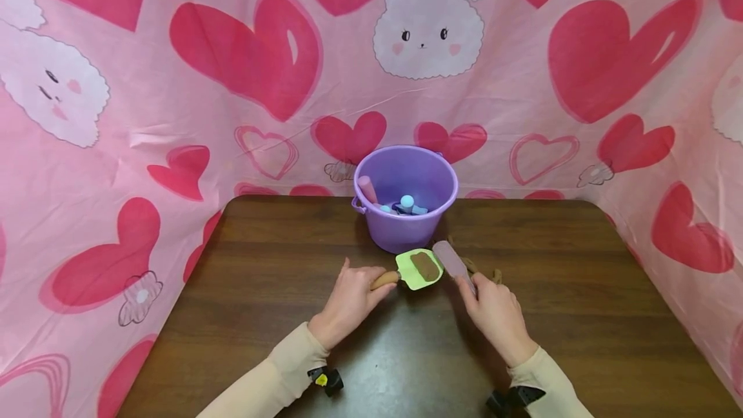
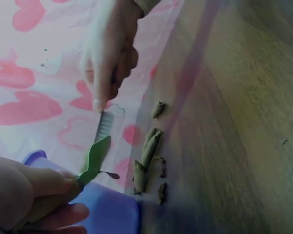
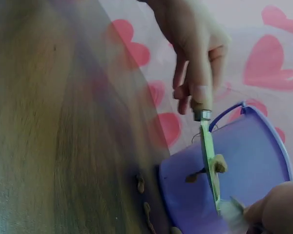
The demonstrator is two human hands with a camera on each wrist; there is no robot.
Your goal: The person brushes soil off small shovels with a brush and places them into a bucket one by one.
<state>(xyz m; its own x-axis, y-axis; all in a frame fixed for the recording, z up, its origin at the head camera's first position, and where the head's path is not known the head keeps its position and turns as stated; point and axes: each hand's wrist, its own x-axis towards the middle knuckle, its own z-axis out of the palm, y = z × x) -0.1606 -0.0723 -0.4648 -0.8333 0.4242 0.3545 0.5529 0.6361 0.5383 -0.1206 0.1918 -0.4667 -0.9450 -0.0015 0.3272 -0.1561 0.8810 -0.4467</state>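
My left hand [image 1: 347, 297] grips the wooden handle of a small light-green shovel [image 1: 409, 274]. A brown lump [image 1: 426, 266] lies on the shovel's blade. With the right hand [image 1: 498, 316] I hold a pale pink brush [image 1: 450, 258], whose bristles show in the left wrist view. The brush's end is close to the blade's right edge; in the left wrist view the two overlap. Both tools are just in front of a purple bucket [image 1: 400, 234]. Several brown pieces [image 2: 150, 148] lie on the table beside the bucket, partly hidden behind the right hand in the head view.
Inside the bucket are a pink-handled item [image 1: 367, 189] and a light-blue round-ended item [image 1: 407, 201] among others. The dark wooden table [image 1: 278, 244] runs back to a pink cloth [image 1: 325, 82] printed with hearts and rabbits, which hangs behind and at both sides.
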